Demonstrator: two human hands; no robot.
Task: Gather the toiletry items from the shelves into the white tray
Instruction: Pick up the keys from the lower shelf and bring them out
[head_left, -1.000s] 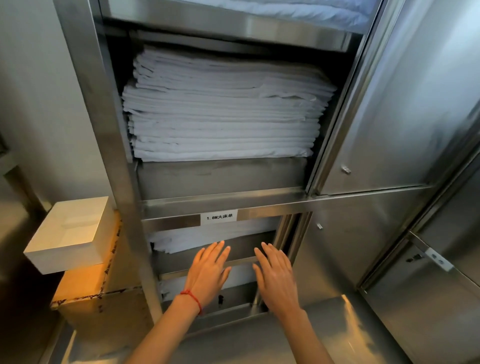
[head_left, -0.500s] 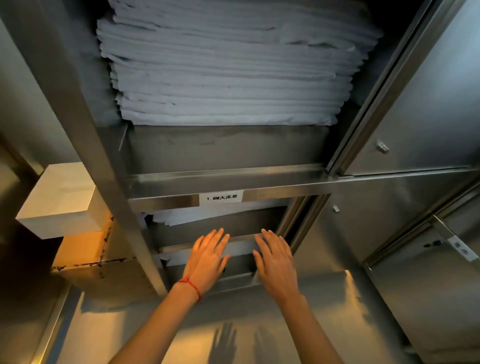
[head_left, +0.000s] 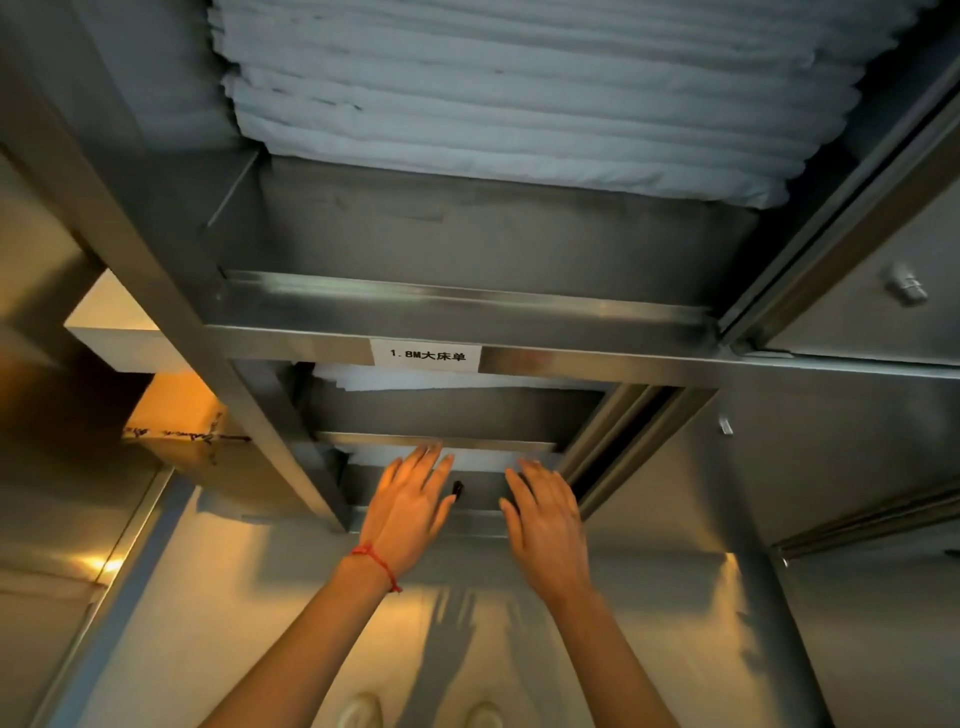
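Both hands, left (head_left: 410, 512) and right (head_left: 545, 525), reach flat-fingered and holding nothing toward the low shelf (head_left: 436, 441)

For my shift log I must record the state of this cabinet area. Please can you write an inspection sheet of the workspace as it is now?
Surface: grey steel shelf ledge with a white printed label on the rail below.
Job's things: nothing seen; no toiletry items, no white tray.
Clutter: tall stack of folded white sheets on the upper shelf; thinner white folded linen on the shelf under the label; small black object low in the cabinet, kind unclear.
Hands: left hand, red string at its wrist, and right hand, both flat, fingers straight, holding nothing.
Cables: nothing seen.
Surroundings: white rectangular box on a brown cardboard carton at left; closed steel cabinet doors at right.
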